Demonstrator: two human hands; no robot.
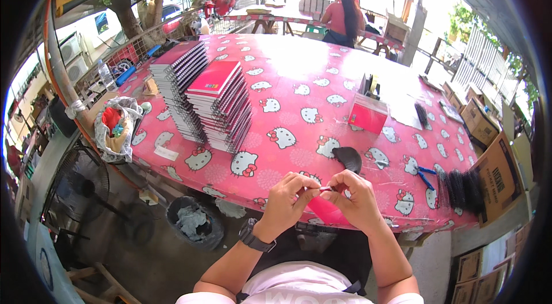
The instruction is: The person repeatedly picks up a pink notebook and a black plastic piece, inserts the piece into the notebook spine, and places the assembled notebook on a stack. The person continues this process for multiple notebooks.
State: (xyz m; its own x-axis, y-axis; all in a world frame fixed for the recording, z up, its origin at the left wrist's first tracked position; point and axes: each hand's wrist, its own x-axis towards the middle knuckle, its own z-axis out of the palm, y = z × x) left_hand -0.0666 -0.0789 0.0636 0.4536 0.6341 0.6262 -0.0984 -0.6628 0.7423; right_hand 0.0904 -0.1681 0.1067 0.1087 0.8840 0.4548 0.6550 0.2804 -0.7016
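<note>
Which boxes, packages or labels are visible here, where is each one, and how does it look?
Brown cardboard box: right of the table, open flap bearing a dark printed label.
More brown cartons: lower right, stacked, with small dark prints.
Red box: on the pink table, rectangular.
White plastic bag: table's left edge, crumpled, holding red and blue items.

Two tall stacks of spiral-bound notebooks (201,97) stood side by side on the left of the long table under a pink cartoon-cat plastic cloth (299,82), with a small red cardboard box (367,115) to their right and a bundle of black wire binding coils (460,189) at the near right edge. Both hands (322,197) met over the near edge, above a pink cover sheet (325,211), just near of a black curved coil piece (348,158). A dark round bin (192,222) sat on the floor, near and left of the table, and brown cardboard cartons (494,160) stood off its right end.
</note>
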